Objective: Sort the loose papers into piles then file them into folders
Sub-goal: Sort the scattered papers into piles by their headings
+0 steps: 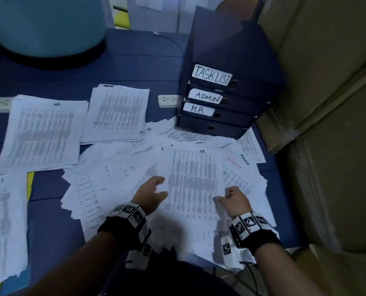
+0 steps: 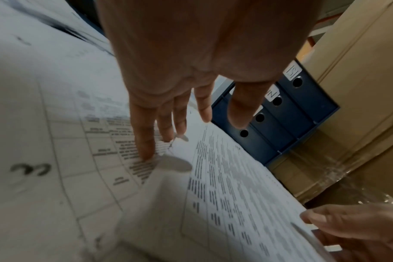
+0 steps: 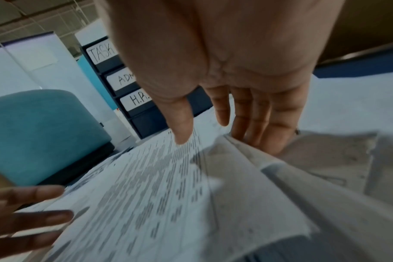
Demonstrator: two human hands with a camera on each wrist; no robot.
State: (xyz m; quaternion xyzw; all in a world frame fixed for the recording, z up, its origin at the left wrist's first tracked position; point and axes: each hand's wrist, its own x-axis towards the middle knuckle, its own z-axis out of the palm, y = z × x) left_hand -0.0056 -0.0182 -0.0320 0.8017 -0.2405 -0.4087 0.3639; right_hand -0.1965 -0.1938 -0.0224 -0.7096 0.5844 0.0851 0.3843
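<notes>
- The blue table (image 1: 122, 67) carries everything: sorted piles to the left, a loose heap in front of the person.
- The loose papers (image 1: 118, 189) lie fanned out in a messy spread, reaching up to the foot of the stacked folders (image 1: 224, 103) labelled TASK LIST, ADMIN and H.R.
- An HR pile (image 1: 41, 133) sits well to the left, with another pile (image 1: 118, 114) just beside it.
- On top of the heap lies a sheet marked HR (image 1: 195, 184), between both hands.
- The left hand (image 1: 151, 194) reaches palm down, fingers (image 2: 144, 141) straight and relaxed, tips touching the paper at the sheet's left edge.
- The right hand (image 1: 233, 200) grips the sheet's right edge, thumb (image 3: 182, 124) on top, fingers tucked beneath.
</notes>
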